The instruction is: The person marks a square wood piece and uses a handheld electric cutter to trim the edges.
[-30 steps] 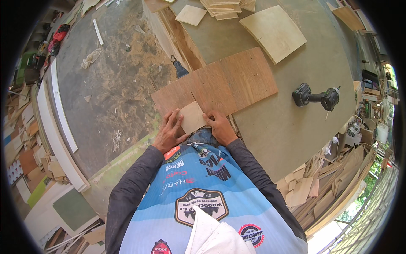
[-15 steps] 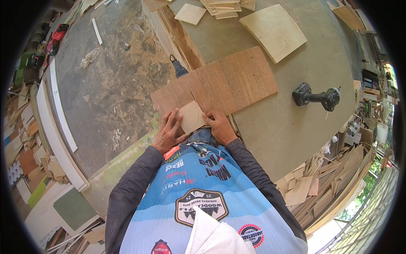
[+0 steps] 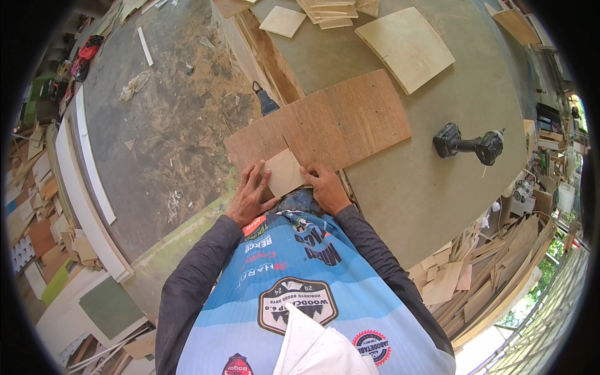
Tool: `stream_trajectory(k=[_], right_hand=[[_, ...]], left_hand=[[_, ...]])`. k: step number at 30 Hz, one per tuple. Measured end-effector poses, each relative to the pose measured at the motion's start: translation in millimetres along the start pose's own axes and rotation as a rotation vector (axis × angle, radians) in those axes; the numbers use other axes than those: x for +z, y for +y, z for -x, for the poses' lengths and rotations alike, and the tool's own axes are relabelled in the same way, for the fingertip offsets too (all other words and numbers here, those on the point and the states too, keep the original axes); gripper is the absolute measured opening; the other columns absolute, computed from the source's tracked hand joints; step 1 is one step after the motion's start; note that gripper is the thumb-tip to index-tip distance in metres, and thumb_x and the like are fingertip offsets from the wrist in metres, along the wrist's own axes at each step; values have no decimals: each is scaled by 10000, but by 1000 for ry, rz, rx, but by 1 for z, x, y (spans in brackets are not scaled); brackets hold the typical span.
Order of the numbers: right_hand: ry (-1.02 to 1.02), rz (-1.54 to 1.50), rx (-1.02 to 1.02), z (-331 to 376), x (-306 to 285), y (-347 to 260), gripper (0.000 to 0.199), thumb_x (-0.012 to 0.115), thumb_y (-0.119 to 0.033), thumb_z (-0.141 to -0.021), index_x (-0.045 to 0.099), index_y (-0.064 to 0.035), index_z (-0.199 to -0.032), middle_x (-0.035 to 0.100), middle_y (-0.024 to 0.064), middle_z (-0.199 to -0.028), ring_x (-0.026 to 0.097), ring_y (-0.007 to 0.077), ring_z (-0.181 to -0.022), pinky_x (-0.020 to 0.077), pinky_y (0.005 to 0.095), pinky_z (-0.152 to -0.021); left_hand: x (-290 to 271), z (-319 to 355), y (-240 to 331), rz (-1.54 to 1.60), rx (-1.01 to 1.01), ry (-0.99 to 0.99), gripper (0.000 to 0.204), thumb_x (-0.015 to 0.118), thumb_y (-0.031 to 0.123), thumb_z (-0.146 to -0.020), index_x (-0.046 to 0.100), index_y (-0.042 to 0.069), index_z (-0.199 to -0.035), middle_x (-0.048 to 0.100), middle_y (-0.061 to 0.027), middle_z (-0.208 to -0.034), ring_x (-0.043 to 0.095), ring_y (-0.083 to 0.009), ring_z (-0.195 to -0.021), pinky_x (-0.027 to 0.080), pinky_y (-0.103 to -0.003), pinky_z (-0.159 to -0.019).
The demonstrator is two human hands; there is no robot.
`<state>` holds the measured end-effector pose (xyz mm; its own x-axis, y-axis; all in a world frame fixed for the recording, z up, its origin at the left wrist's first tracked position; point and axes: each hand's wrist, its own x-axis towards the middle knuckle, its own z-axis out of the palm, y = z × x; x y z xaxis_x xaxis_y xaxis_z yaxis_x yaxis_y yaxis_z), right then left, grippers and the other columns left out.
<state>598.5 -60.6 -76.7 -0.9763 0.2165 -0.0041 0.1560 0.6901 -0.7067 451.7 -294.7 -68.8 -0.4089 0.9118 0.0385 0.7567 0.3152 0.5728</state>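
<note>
A small square of pale plywood (image 3: pixel 282 174) with a curved pencil line lies on the near edge of a reddish-brown plywood board (image 3: pixel 350 122). My left hand (image 3: pixel 249 195) grips the square's left side, its fingers resting along the top and its thumb at the near edge. At the right corner, my right hand (image 3: pixel 327 189) pinches the piece between thumb and bent fingers. A short dark slit or thin blade shows in the board just beyond the square; I cannot tell which. From under the board's far edge pokes the dark end of a corded tool (image 3: pixel 267 103), its body hidden.
A cordless drill (image 3: pixel 469 144) lies on the grey-green tabletop to the right. Beyond the board are a large pale panel (image 3: pixel 406 50), a smaller square (image 3: pixel 282 22) and stacked plywood pieces (image 3: pixel 331 11). Sawdust (image 3: pixel 194 81) covers the surface at left; offcuts (image 3: pixel 494 265) pile up at lower right.
</note>
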Motion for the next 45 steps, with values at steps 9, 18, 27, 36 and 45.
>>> stream_trajectory(k=[9,18,27,36,45], right_hand=[[11,3,8,-2,-2,-2,397,616,35,-894,740,-98,-1246,680,151,-1052,669,331,-976,554,408,-851],[32,-14,18,-3,-3,-3,389,624,48,-874,753,-83,-1217,692,158,-1053,678,333,-973,559,404,-855],[80,-30,3,-5,-4,-4,373,647,62,-853,761,-70,-1183,710,159,-1024,691,326,-925,569,388,-810],[77,-19,12,-6,-4,-3,350,661,48,-852,766,-73,-1164,715,149,-1017,690,321,-926,565,391,-803],[82,-24,4,-7,-5,-2,341,665,27,-858,767,-85,-1163,710,141,-1001,689,321,-925,560,396,-802]], left_hand=[[1,0,0,-8,-6,-4,995,876,318,-776,350,112,-1594,308,-222,-1605,337,-462,-1439,415,-525,-1161],[2,0,-1,-8,0,3,1010,880,322,-772,338,121,-1601,304,-222,-1607,338,-466,-1434,416,-527,-1160],[4,1,-2,-18,-3,2,1021,873,335,-778,319,138,-1613,296,-215,-1616,344,-464,-1430,412,-529,-1160],[3,0,-1,-20,-11,1,993,866,349,-783,347,111,-1595,297,-220,-1615,333,-462,-1438,409,-524,-1164],[4,0,0,-36,-22,-1,976,861,346,-787,361,78,-1581,307,-225,-1609,328,-469,-1440,409,-520,-1165]])
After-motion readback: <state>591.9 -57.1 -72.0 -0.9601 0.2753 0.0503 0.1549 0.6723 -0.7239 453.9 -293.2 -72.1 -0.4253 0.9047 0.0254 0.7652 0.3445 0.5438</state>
